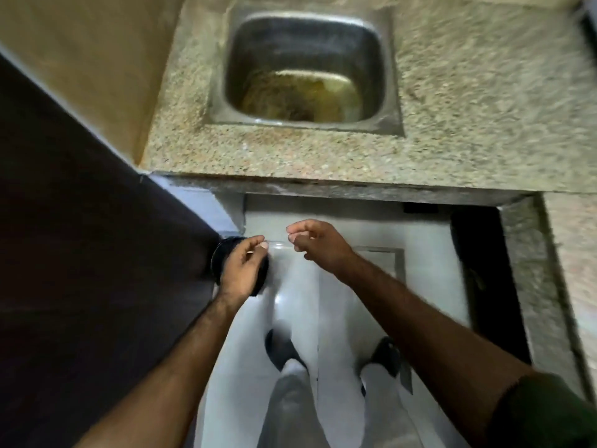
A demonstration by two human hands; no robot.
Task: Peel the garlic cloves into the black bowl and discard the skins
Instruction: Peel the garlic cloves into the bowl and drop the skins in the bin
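Black bowl [223, 253] is seen only in part, a dark round rim at lower left, below the table edge and just beside a dark brown panel [80, 253]; most of it is covered by the left hand [243, 266]. The left hand is held over the bowl w/ fingers curled inward, thumb and fingertip brought together as if pinching sth pale and thin, but what is held cannot be told, too small and blurred. The right hand [315, 242] is held near, just to the right of the left, not touching it; its fingers are curled too, thumb against forefinger, and whether anything is pinched there cannot be told. Both hands are kept in front of the person, above a white tiled floor [355, 286]. No garlic cloves or skins can be made out w/ certainty. Beyond the hands a speckled granite table [452, 124] is seen, w/ a steel sink [307, 69] set in it; yellowish-brown matter or murky water lies at the sink bottom. Below, the person's grey trousers, white socks [292, 370] and dark sandals are visible on the floor. A green sleeve [549, 412] is seen on the right arm. Frame is motion-blurred at the edges.
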